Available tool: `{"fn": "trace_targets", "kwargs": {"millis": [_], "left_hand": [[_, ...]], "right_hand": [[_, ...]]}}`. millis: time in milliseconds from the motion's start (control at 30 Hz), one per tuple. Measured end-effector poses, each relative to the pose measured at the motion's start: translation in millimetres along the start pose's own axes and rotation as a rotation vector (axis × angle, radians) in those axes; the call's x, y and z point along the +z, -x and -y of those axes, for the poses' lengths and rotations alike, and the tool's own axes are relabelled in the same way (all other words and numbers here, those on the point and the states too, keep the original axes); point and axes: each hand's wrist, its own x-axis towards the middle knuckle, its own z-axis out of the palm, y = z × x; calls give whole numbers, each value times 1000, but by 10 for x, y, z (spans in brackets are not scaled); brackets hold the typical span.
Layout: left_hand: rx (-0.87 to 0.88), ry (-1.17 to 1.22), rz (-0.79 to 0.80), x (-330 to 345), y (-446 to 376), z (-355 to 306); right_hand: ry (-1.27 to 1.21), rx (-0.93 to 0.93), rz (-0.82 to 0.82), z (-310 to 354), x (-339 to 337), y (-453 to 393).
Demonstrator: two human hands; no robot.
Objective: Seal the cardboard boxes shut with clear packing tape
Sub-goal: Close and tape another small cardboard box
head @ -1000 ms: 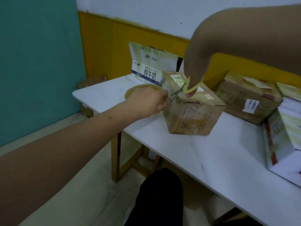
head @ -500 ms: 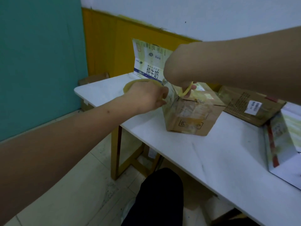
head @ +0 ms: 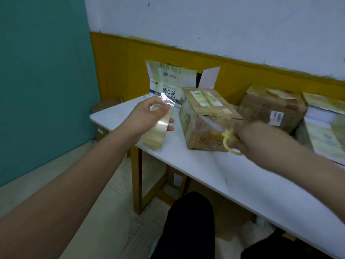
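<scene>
Head view. Left hand [head: 147,114] grips the tape roll [head: 155,130], thumb on top and fingers curled round its side; a loose clear end of tape [head: 167,101] sticks up from the roll at 12 o'clock. Roll sits above the near-left edge of the white table [head: 242,180], at 9 o'clock from the small box [head: 207,118], just beside it but not touching. Right hand [head: 250,139] holds yellow-handled scissors [head: 230,142], fingers closed round the handles; the blades are blurred and cannot be made out. This hand is at 4 o'clock from the small box, at its near right corner. Small box lies on the table with top flaps down and yellowish tape strips across the top. At 11 o'clock from it stands an open milk carton box [head: 166,85], flaps up. At 2 o'clock lies a second brown box [head: 268,107] with a white label. At 3 o'clock, at the frame's right edge, a printed box [head: 324,131] is partly visible.
</scene>
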Motion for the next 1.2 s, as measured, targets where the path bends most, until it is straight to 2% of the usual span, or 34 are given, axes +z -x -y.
{"fn": "trace_targets", "kwargs": {"millis": [100, 233, 267, 333, 400, 433, 500, 567, 667, 767, 900, 1033, 1200], "left_hand": [[-67, 255, 46, 113, 286, -95], [-147, 399, 126, 201, 572, -105], [-152, 410, 139, 213, 633, -105], [-157, 379, 148, 232, 737, -102], [-153, 288, 168, 260, 832, -94], [-148, 240, 179, 275, 875, -84], [-134, 154, 200, 295, 965, -56], [-129, 95, 209, 290, 1052, -23], [-151, 43, 175, 220, 1139, 40], [-213, -9, 130, 145, 1172, 153], [-326, -62, 127, 102, 1164, 290], [-355, -274, 85, 147, 1035, 430], [-305, -304, -10, 286, 853, 728]], "right_hand": [[3, 74, 145, -23, 488, 176], [71, 157, 183, -151, 892, 41], [23, 192, 120, -158, 930, 38], [-160, 213, -142, -109, 881, 72], [-484, 137, -445, 113, 594, 86], [-685, 64, -477, 259, 409, 72], [-985, -103, -354, 583, 147, 36], [-1028, -193, -327, 821, 127, -14], [-957, -156, -448, 1024, 235, -55], [-844, -139, -466, 1153, 350, -79], [-931, -77, -312, 1204, 437, -160], [-1062, -14, -218, 1069, 485, -334], [-963, -5, -186, 922, 703, -598]]}}
